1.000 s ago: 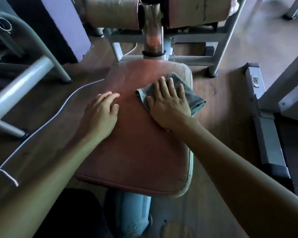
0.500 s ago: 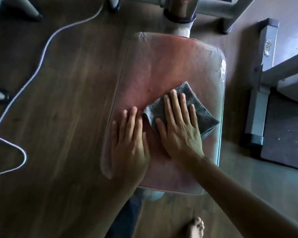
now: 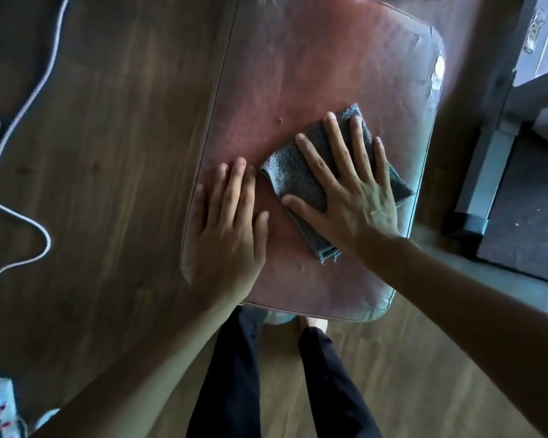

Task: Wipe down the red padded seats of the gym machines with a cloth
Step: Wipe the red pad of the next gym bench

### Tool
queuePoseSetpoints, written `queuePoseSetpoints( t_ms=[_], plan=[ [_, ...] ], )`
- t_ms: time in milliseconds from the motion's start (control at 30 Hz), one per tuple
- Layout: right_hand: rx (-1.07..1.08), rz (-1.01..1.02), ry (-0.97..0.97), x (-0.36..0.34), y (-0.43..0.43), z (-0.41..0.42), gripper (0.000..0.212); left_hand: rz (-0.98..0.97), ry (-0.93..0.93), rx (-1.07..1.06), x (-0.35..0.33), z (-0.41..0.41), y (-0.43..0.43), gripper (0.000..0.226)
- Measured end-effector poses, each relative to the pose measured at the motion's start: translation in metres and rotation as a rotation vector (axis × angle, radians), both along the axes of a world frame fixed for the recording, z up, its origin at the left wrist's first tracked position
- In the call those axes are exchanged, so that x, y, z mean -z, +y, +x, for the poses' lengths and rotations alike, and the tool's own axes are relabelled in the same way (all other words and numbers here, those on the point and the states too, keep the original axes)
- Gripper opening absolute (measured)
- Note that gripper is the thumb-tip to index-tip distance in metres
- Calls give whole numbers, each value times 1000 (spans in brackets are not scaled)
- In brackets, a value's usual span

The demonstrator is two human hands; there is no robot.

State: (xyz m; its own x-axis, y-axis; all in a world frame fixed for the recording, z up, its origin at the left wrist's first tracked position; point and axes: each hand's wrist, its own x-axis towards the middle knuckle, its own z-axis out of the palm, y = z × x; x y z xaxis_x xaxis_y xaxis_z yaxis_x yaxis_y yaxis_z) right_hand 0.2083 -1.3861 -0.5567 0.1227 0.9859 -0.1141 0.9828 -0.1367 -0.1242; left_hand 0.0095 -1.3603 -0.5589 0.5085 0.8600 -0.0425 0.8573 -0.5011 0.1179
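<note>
Our right hand (image 3: 351,200) presses the grey cloth (image 3: 293,175) flat on the red seat (image 3: 298,74), over by its right edge, fingers (image 3: 340,147) spread wide and straight. Our left hand (image 3: 228,232) lies flat just beside the cloth, fingers close together, holding nothing. A white cable (image 3: 29,99) loops across the wood floor (image 3: 108,137) on the left.

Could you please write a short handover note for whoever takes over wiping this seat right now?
Left hand: flat on the near-left of the red seat, fingers straight, holding nothing.
Right hand: spread flat on the folded grey cloth, pressing it onto the seat's right side.
Done: wiping is under way; which areas are already clean cannot be told.
Left: likely the seat's far half and edges.
</note>
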Motion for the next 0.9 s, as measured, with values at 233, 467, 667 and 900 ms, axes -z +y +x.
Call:
queuePoseSetpoints(
  t_ms=[233,467,667,900],
  plan=[
    [-33,79,63,3,-10,-4,69,32,-5,-13,3,2,-1,55],
    [-19,168,100,10,-13,-5,52,2,-47,-25,0,4,-1,54],
    [57,124,349,3,-8,-4,49,-76,-201,-42,-5,2,2,53],
    [128,-23,615,-93,-5,-37,44,-317,-482,-277,-92,-46,-3,47]
  ],
)
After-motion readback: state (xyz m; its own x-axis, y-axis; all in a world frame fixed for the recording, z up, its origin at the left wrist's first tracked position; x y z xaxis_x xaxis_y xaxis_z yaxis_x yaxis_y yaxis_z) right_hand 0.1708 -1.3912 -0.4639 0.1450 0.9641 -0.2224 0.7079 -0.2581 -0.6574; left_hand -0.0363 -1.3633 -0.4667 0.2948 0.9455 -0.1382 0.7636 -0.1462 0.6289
